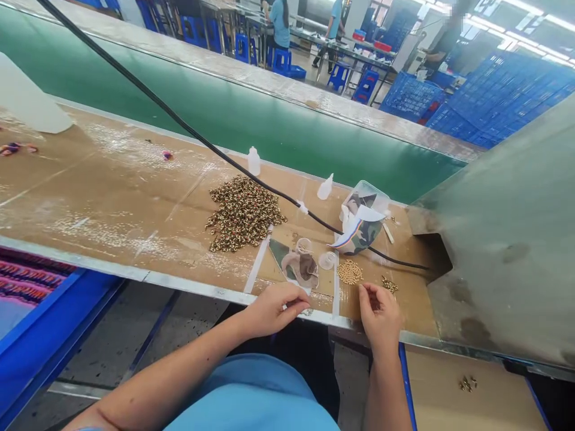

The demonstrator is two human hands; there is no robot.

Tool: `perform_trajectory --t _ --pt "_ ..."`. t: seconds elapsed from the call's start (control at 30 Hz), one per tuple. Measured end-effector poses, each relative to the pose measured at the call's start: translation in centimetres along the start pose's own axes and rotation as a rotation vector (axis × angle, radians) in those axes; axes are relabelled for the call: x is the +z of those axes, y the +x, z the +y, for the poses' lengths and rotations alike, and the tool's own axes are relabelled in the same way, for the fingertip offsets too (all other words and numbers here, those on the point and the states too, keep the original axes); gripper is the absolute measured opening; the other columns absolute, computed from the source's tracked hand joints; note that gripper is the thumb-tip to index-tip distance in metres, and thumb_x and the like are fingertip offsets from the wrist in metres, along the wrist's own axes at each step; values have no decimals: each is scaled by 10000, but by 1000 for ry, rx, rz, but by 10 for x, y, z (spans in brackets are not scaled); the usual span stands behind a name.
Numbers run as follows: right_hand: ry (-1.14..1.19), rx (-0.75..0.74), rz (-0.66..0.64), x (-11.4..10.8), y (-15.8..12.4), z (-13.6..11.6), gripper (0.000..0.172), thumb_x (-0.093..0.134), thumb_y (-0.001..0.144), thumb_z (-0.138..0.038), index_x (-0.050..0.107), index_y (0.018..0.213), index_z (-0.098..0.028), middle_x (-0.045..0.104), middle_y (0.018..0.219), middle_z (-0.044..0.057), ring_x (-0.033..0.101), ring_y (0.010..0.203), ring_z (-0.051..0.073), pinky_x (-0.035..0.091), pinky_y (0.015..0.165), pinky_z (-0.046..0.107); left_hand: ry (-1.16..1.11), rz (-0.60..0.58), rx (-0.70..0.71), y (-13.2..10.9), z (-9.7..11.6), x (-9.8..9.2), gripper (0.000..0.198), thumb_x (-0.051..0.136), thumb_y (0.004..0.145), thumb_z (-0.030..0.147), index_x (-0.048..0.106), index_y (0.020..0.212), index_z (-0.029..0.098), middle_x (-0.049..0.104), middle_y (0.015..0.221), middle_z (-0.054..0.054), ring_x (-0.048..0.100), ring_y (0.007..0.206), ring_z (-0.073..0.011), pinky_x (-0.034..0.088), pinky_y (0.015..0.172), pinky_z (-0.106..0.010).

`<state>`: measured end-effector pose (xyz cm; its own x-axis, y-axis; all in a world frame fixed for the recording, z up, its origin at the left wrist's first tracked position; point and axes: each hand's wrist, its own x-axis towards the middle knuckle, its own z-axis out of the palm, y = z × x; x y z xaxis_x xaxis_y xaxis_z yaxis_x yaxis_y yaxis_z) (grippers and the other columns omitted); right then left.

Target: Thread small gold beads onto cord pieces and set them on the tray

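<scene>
My left hand (276, 308) is at the table's front edge, thumb and fingers pinched together. A tiny shiny piece (308, 311) shows just under its fingertips, too small to name. My right hand (381, 314) is curled with its fingertips together, right of the other hand; whatever it may hold is hidden. Just beyond it are a flat pile of small tan beads (350, 272) and a few small gold pieces (390, 284). Ahead of my left hand lies a camouflage cloth piece (300, 268), with two small clear round dishes (304, 245) beside it.
A large heap of small gold-and-dark pieces (245, 212) lies left of centre. Two white squeeze bottles (254, 161) stand near the green conveyor belt (287, 134). A clear tub (375, 191) holds camouflage cloth. One black cable (202, 139) crosses above the table; a metal housing (503, 251) stands right.
</scene>
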<state>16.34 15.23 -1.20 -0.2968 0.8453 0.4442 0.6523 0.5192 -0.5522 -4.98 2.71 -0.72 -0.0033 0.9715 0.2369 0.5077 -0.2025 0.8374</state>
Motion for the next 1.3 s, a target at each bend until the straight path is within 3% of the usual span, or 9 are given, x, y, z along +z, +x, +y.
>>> perform_trajectory --t 0.23,0.8,0.97,1.13,1.3 --pt "-13 2 -49 2 -7 8 367 453 876 -487 657 777 -198 625 734 39 529 586 124 433 567 265 26 -33 -17 0 -2 2 208 449 899 245 626 830 159 648 730 -24 561 684 -96 432 680 -195" --pt "-174 -50 -199 7 7 9 394 359 905 -481 602 792 -191 577 736 47 517 621 146 386 598 280 59 19 42 1 -1 3 186 465 896 236 621 827 161 649 710 -19 570 677 -101 440 683 -190" --pt "-111 -26 -190 4 3 7 368 394 895 -476 595 787 -187 583 744 46 506 620 140 396 602 279 32 12 24 1 -2 3 180 477 883 228 628 815 159 646 694 -18 564 664 -99 434 670 -189" --pt "72 2 -83 9 -7 -11 294 469 879 -425 593 789 -173 581 735 37 516 644 133 414 595 265 -138 62 -135 10 7 1 153 525 835 212 644 767 144 621 644 -6 533 601 -78 413 595 -169" --pt "137 -10 -64 22 -8 -27 263 487 878 -396 591 793 -170 581 750 38 526 673 134 423 626 267 -580 69 -463 31 14 7 139 600 771 268 627 781 132 588 577 18 532 509 -66 429 502 -164"
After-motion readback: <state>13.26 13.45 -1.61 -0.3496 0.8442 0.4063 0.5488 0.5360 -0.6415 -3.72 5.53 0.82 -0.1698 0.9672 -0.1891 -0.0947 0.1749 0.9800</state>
